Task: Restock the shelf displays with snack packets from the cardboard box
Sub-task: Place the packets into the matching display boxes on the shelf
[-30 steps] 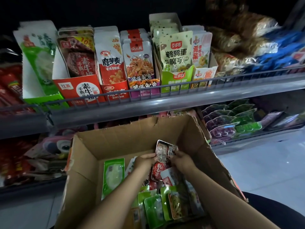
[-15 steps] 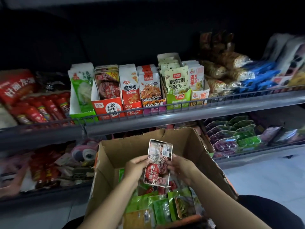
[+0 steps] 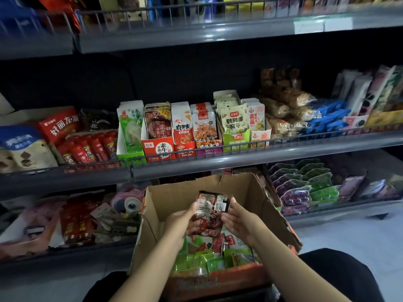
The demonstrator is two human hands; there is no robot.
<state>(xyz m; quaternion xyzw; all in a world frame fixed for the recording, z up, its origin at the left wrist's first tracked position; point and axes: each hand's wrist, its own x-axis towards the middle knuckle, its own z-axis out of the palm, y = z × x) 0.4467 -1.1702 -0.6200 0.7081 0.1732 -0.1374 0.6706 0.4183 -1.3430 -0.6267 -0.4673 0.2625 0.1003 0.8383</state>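
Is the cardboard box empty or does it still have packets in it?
Not empty: green and red packets cover the bottom of the cardboard box.

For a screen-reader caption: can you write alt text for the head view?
Two hands, left hand and right hand, hold a stack of red snack packets above an open cardboard box of mixed packets. Behind it, a wire-fronted shelf holds upright display boxes of snacks.
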